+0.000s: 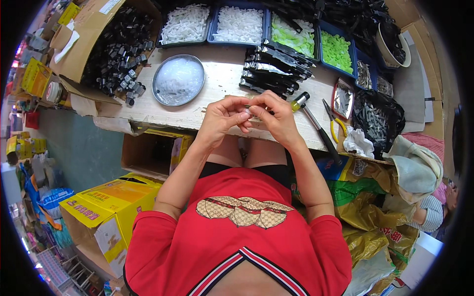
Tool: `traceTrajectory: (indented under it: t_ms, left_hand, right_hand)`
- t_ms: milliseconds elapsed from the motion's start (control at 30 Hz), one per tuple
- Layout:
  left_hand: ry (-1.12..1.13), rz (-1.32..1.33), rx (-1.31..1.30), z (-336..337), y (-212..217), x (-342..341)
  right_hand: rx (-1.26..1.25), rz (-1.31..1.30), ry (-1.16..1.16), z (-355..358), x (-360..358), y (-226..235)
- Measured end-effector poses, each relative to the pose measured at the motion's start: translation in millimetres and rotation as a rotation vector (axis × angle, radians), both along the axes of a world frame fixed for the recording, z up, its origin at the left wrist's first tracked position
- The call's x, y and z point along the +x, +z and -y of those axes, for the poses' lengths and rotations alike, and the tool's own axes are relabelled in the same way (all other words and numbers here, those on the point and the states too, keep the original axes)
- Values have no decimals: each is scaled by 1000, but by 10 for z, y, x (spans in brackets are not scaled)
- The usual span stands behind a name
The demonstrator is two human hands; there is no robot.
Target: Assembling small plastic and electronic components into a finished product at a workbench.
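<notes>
Black slim part (257,111) lying left-right, pinched by left hand (222,121) and right hand (279,118) fingers over wooden bench (207,106)

Whatever I'm pinching between my left hand (220,120) and right hand (277,114) is nearly all buried under my fingertips; only a thin dark sliver peeks out, too small to tell what it is. My right hand also covers the near end of the stack of flat black plastic parts (273,70). The black-handled hammer with the yellow head (316,126) runs off the front edge of the pale wooden bench (217,93). The pieces in the round metal dish (178,79) blur into a whitish heap.
</notes>
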State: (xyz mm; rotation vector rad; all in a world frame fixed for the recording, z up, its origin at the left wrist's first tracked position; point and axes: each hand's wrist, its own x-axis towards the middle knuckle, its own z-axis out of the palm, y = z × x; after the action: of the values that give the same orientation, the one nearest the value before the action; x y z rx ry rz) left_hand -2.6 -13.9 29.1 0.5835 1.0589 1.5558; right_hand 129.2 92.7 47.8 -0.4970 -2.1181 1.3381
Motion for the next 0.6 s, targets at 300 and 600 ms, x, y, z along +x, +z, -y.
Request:
traceTrajectory:
  t_ms: [300,600]
  left_hand:
    - [98,155,71,94,-100,84]
    - [245,-221,-3,89,-95,-6]
  right_hand:
    - [350,32,-30,79,50,-45]
    - [474,103,-31,-2,18,-135]
